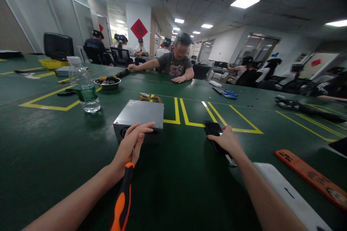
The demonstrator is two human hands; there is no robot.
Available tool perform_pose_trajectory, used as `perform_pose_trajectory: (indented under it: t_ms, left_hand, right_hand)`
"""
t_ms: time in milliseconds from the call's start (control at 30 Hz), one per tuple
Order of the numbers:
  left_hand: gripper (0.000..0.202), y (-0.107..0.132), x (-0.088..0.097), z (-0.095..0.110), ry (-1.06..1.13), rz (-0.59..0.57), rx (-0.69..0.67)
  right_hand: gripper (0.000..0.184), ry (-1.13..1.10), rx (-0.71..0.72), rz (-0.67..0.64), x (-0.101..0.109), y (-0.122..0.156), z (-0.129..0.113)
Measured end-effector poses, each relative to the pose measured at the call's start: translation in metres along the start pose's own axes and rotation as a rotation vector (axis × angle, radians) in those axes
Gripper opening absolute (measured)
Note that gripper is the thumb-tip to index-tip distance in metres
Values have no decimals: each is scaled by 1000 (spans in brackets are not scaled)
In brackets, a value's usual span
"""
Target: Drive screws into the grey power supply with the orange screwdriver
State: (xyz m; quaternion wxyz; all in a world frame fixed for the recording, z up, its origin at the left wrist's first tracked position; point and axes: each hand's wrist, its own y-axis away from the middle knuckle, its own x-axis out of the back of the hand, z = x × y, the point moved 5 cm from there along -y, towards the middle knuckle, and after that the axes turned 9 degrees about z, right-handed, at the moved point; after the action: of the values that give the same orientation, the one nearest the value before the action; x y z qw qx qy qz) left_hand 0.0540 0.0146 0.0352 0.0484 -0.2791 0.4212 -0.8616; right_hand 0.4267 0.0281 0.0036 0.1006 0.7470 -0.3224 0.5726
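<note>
My left hand (133,140) is closed around the shaft of a screwdriver (123,198), whose orange and black handle points down toward me. Its fingers extend over the front top edge of a grey metal computer power supply (138,113). Behind that box lies a bundle of coloured wires (150,98). To the right, my right hand (227,140) grips a flat black object (213,129) on the table, thumb on the near side; what kind it is I cannot make out. A small whitish piece (231,160) sticks out below that hand.
A water bottle (86,86) stands left of the power supply, near a metal bowl (110,83) of tools. Right of my forearm lie a white slab-like object (287,191) and an orange phone case (309,173). Across the green table (176,173) sits a person (176,61).
</note>
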Motion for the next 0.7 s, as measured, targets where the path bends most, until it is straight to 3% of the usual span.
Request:
perform_pose_trajectory:
  t_ms: [133, 333, 567, 700]
  left_hand:
    - [29, 1, 0, -2, 5, 18, 5]
    - [29, 2, 0, -4, 6, -17, 30]
    - [29, 2, 0, -4, 14, -26, 62]
    - [29, 3, -1, -4, 36, -26, 44]
  right_hand:
    - [73, -9, -13, -13, 1, 1, -2]
    - [79, -77, -20, -87, 4, 4, -3]
    - [59, -162, -74, -174, 24, -10, 36]
    - [66, -200, -46, -301, 25, -8, 52]
